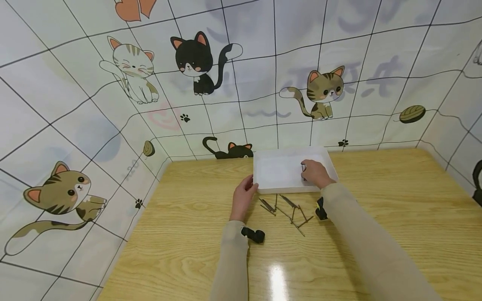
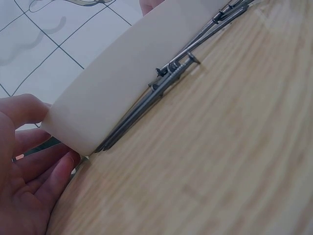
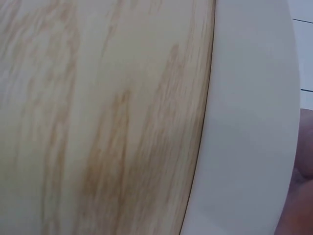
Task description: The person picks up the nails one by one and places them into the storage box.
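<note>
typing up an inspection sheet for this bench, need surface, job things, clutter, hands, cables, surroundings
Surface: wood-grain table with a bright reflection
Job's things: shallow white tray near the back wall; loose nails before it, some crossing
Clutter: black object, cut off at right edge, unidentified
Hands: left hand holds tray's near left corner; right hand, over tray, appears to pinch a nail
Cables: nothing seen
Surroundings: cartoon-cat wall covering

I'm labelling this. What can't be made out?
Head: exact count of thin, dark metal nails; small, overlapping.
Head: how many the bare right hand pinches, covered by its grip.
Left wrist: inside of the white rectangular tray, behind its wall.
Right wrist: that hand, mostly behind wall, past frame edge.
</note>
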Motion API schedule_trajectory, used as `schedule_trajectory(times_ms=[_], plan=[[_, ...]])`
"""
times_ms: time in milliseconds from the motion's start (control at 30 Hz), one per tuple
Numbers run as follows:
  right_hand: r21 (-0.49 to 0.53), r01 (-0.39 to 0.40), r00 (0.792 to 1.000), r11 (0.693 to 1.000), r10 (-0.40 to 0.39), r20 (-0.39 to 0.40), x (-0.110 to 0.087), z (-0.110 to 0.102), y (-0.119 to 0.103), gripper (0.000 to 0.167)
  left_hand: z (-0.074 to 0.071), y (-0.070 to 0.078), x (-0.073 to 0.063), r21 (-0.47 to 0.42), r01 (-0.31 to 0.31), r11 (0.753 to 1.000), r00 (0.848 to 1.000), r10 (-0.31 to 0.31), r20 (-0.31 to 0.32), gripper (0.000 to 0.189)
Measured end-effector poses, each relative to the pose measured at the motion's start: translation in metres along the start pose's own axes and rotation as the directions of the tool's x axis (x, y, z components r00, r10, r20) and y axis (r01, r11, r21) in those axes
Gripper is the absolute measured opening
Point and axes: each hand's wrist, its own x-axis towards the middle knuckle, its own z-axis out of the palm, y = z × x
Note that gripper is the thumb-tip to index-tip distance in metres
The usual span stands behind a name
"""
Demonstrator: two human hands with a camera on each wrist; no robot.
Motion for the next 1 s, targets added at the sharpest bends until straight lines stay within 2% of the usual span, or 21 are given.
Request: schedule_trajectory(times_ms=[333,567,700,767,1000], plan=[[0.004,0.007,1.0,1.0,-0.007,-0.026,-0.005,0.0,0.0,0.042,-0.002,0.004,-0.002,-0.044,0.007,0.999,0.999,-0.005,0.038,0.045],[0.04,0.015,0.999,0.999,-0.013,-0.05,-0.004,0.001,0.002,0.036,-0.007,0.033,-0.017,-0.018,0.001,1.0,0.999,0.0,0.041,0.046],[0.055,0.018,0.996,0.998,-0.014,-0.086,-0.007,-0.003,0.002,0.032,-0.005,0.038,-0.021,-0.026,-0.007,1.0,1.0,0.007,0.025,0.046],[0.058,0.019,0.996,0.998,-0.014,-0.093,-0.008,-0.005,0.002,0.031,-0.004,0.037,-0.021,-0.03,0.001,1.0,1.0,0.0,0.024,0.045],[0.058,0.028,0.995,0.998,-0.022,-0.102,-0.015,-0.012,-0.003,0.031,-0.001,-0.001,-0.003,0.004,-0.001,1.0,1.0,0.001,0.011,0.046]])
